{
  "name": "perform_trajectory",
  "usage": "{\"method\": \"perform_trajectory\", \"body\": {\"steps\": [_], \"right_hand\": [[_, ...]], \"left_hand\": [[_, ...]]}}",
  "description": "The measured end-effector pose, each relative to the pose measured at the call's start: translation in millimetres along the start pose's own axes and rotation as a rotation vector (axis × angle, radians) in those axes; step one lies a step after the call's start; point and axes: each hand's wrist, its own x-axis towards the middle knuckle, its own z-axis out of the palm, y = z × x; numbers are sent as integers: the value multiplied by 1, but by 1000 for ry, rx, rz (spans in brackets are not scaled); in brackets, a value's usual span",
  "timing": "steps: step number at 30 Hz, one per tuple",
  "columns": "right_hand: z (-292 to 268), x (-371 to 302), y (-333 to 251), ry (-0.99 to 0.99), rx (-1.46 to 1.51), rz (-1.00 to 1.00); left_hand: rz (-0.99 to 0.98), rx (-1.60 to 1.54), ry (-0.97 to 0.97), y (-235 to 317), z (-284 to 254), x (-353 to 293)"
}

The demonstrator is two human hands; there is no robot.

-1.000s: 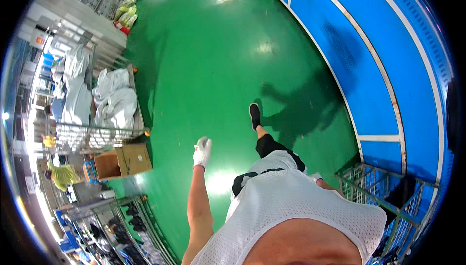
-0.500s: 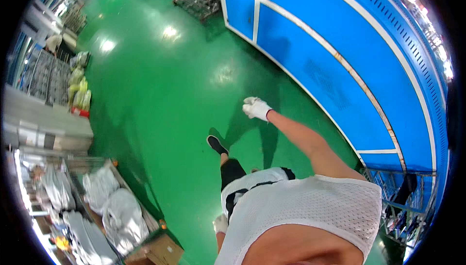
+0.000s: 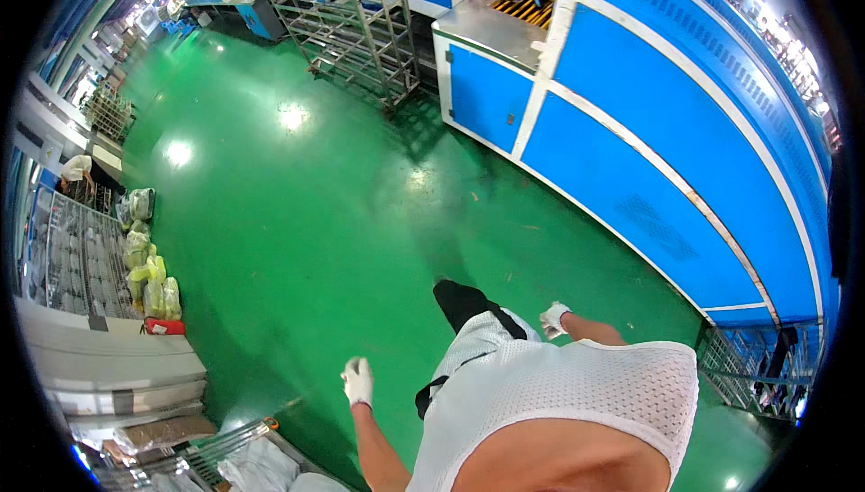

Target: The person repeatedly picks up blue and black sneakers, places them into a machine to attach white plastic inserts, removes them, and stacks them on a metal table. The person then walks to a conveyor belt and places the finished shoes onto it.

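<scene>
My left hand (image 3: 358,381), in a white glove, swings forward of my body over the green floor (image 3: 297,249). Its fingers are loosely bent, and I see nothing in them. On the other side, my right hand (image 3: 554,320), also in a white glove, hangs close to my hip with fingers slightly curled and no object visible. Neither hand touches anything. The long blue machine housing (image 3: 631,141) with white frame strips stands to the right, nearest to my right hand but apart from it.
Ahead stands a metal rack trolley (image 3: 360,32) beside a steel-topped machine end (image 3: 487,28) with rollers. Along the left are yellow and clear bags (image 3: 153,276), a red item (image 3: 164,326), stacked pale boards (image 3: 126,366) and a cart with white bundles (image 3: 261,467). A person (image 3: 79,169) bends at far left.
I have moved forward along the aisle; the trolley and the machine end show more fully. My left hand has swung forward, while my right hand has dropped back toward my hip.
</scene>
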Motion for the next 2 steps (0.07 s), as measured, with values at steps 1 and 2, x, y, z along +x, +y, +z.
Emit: {"method": "perform_trajectory", "body": {"steps": [1,2], "right_hand": [[3,37,-17,-14,2,25],[3,82,-18,-10,33,75]], "left_hand": [[60,40,34,-1,-4,52],[58,38,12,15,-3,83]]}}
